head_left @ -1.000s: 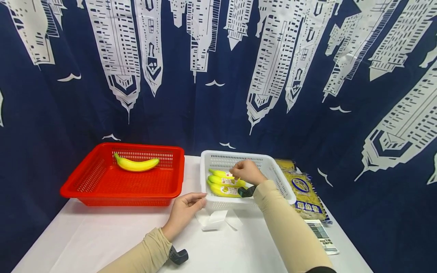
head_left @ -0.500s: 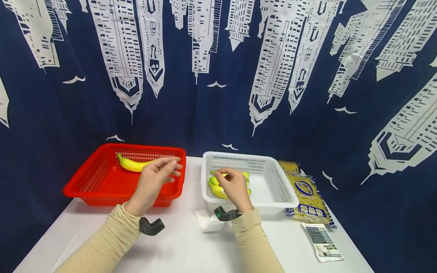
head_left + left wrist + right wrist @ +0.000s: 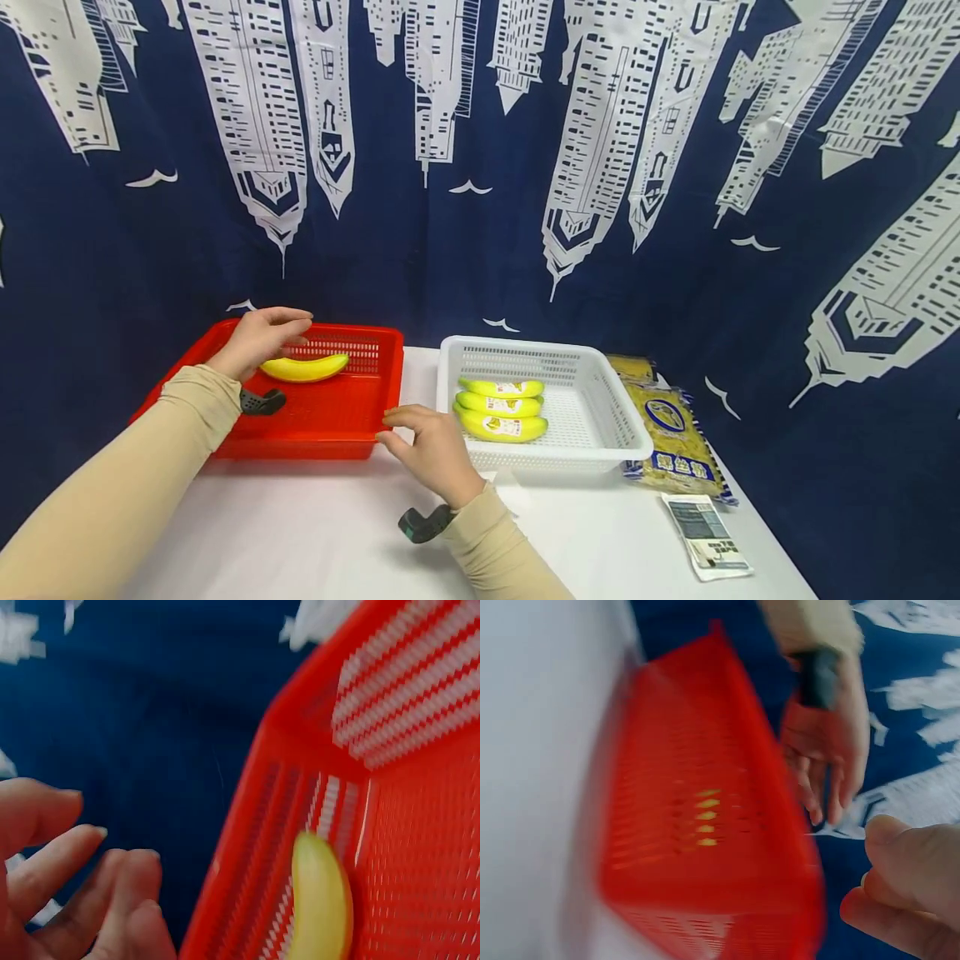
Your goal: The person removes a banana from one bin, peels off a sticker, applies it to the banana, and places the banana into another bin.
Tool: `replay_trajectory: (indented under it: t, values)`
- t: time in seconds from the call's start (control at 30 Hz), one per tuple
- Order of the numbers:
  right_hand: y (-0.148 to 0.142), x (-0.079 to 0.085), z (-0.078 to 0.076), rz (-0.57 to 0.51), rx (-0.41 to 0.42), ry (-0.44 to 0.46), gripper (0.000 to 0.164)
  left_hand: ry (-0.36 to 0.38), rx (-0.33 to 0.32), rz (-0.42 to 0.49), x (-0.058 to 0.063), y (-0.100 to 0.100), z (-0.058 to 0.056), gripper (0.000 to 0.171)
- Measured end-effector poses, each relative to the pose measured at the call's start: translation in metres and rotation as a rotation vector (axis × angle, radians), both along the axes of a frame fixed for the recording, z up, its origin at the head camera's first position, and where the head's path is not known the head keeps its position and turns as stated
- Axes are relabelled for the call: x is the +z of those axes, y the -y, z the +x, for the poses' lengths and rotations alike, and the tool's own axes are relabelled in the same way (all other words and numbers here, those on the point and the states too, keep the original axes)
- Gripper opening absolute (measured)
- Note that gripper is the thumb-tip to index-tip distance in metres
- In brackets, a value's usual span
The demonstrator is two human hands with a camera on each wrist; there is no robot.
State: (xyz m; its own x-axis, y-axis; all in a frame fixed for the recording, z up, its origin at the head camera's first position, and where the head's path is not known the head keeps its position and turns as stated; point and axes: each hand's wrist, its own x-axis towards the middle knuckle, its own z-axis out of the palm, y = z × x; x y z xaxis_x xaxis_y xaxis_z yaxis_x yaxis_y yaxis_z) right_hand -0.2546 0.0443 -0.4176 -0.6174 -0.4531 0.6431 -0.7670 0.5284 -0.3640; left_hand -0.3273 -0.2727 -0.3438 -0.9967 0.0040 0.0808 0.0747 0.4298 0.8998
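My left hand (image 3: 262, 337) is over the back left of the red basket (image 3: 315, 429), its fingers loosely bent with nothing in them. Behind it in the head view lies a yellow banana (image 3: 309, 368), partly covered by the hand; the left wrist view shows this banana (image 3: 321, 900) along the basket's perforated wall. My right hand (image 3: 431, 450) reaches toward the red basket's front right corner, fingertips right at the rim, thumb and fingers apart. To its right, a white basket (image 3: 600, 417) holds three labelled bananas (image 3: 501, 406) side by side.
Yellow plastic packages (image 3: 671, 433) with blue print lie right of the white basket. A small printed packet (image 3: 707, 537) lies nearer the table's right edge. White paper (image 3: 510, 492) sits in front of the white basket. A navy curtain (image 3: 480, 267) hangs behind.
My left hand has gone from the white basket's rim leftward to over the red basket. The right hand has left the bananas in the white basket and moved left toward the red basket's corner.
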Motion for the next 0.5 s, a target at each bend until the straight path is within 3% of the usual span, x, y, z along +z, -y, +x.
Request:
replay_trajectory:
  t: [0.13, 0.23, 0.33, 0.5]
  values:
    - [0.008, -0.010, 0.000, 0.103, -0.039, -0.050, 0.016, 0.031, 0.055, -0.070, -0.017, 0.012, -0.020, 0.053]
    - [0.010, -0.013, -0.001, 0.119, -0.049, -0.053, 0.014, -0.029, 0.116, -0.176, -0.034, 0.020, -0.034, 0.045]
    - [0.009, -0.013, -0.001, 0.130, -0.052, -0.067, 0.015, -0.077, 0.138, -0.317, -0.051, 0.027, -0.044, 0.042]
    - [0.009, -0.014, -0.003, 0.149, -0.060, -0.123, 0.014, -0.030, 0.048, -0.485, -0.069, 0.029, -0.055, 0.051]
